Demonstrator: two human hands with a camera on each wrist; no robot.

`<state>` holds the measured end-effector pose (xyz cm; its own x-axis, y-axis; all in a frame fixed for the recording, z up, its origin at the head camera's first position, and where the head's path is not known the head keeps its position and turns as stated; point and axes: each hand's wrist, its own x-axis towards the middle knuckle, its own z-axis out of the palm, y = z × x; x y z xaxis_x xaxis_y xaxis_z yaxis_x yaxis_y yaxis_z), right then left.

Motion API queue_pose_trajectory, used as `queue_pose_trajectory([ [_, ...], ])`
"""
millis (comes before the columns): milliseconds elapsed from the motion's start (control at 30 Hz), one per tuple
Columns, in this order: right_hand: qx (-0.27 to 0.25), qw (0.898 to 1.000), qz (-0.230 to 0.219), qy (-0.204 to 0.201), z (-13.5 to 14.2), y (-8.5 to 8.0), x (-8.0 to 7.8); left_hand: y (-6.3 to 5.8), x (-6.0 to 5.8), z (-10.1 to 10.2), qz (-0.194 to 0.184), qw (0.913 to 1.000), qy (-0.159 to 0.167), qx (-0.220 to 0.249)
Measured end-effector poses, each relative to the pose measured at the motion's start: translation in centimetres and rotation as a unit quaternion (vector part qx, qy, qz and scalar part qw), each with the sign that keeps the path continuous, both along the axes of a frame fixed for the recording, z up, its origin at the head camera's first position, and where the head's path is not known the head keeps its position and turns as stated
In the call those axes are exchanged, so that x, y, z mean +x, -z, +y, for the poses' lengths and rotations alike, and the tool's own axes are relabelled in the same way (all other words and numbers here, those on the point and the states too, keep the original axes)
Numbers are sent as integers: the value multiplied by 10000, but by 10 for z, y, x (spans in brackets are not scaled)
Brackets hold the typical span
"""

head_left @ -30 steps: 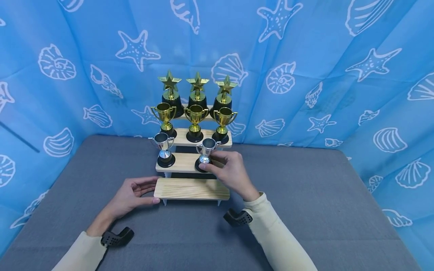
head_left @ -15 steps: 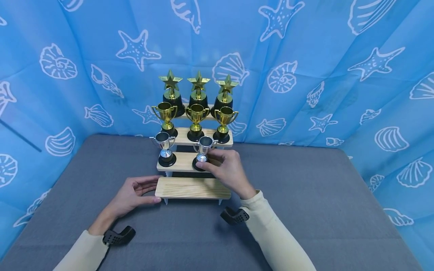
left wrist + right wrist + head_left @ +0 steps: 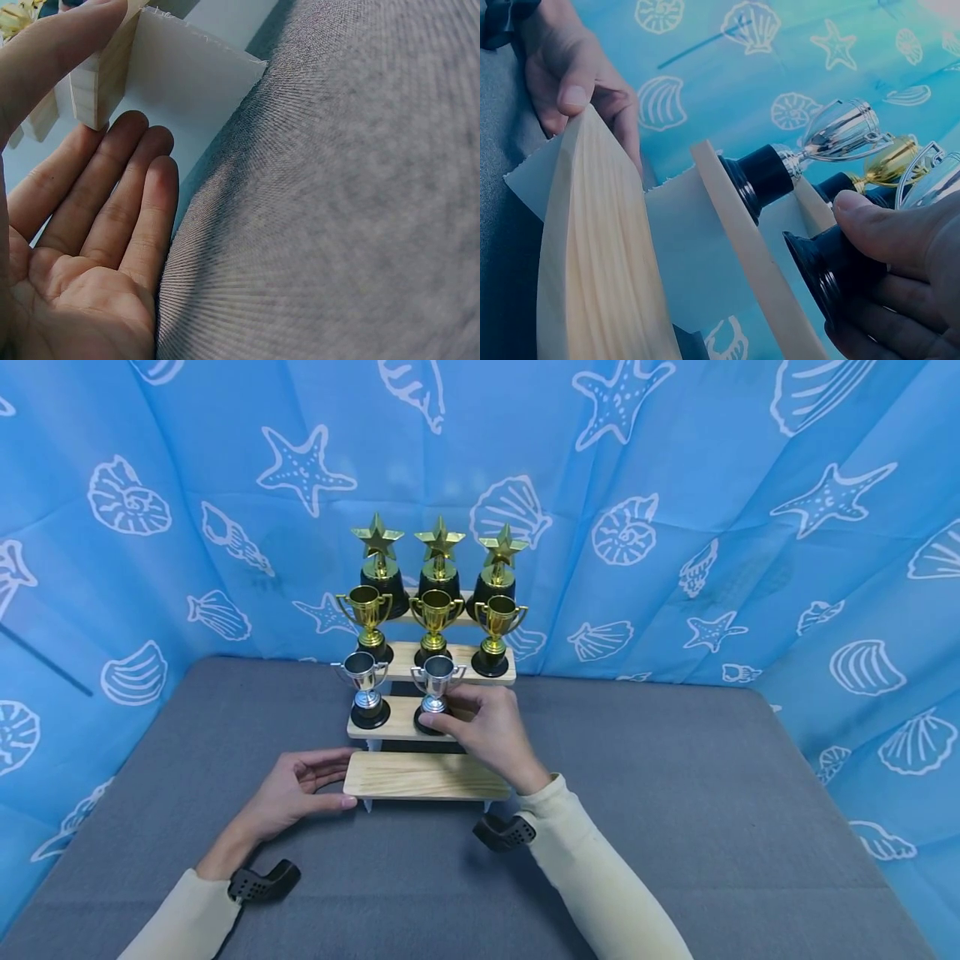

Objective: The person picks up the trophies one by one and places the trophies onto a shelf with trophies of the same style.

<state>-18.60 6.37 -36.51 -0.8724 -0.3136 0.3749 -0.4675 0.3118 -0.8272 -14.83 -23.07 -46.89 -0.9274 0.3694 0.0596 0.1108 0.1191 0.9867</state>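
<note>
My right hand [image 3: 487,727] pinches a small silver trophy cup [image 3: 437,673] by its black base, over the middle of the second-lowest step [image 3: 396,727] of a wooden tiered stand. In the right wrist view the cup's base [image 3: 815,274] appears slightly apart from the step. Another silver trophy cup [image 3: 362,672] stands upright at that step's left end. My left hand [image 3: 288,797] touches the left end of the lowest step [image 3: 423,777], thumb at the front corner and fingers at the back. Its fingers [image 3: 120,202] are nearly straight in the left wrist view.
Several gold trophies stand on the two upper steps: gold cups [image 3: 435,612] in one row, and gold star trophies [image 3: 439,542] behind them. A grey cloth [image 3: 660,810] covers the table around the stand. A blue seashell-print curtain [image 3: 697,510] hangs directly behind.
My right hand has moved the silver trophy cup leftward along the second-lowest step, from right of the middle to about the middle. The left hand has stayed at the lowest step's end.
</note>
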Motion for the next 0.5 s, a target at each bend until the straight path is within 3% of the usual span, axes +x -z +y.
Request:
queue_pose_trajectory([
  [500, 315, 9991, 182, 230, -6, 5, -5, 2, -1, 0, -34, 10000, 11, -18],
])
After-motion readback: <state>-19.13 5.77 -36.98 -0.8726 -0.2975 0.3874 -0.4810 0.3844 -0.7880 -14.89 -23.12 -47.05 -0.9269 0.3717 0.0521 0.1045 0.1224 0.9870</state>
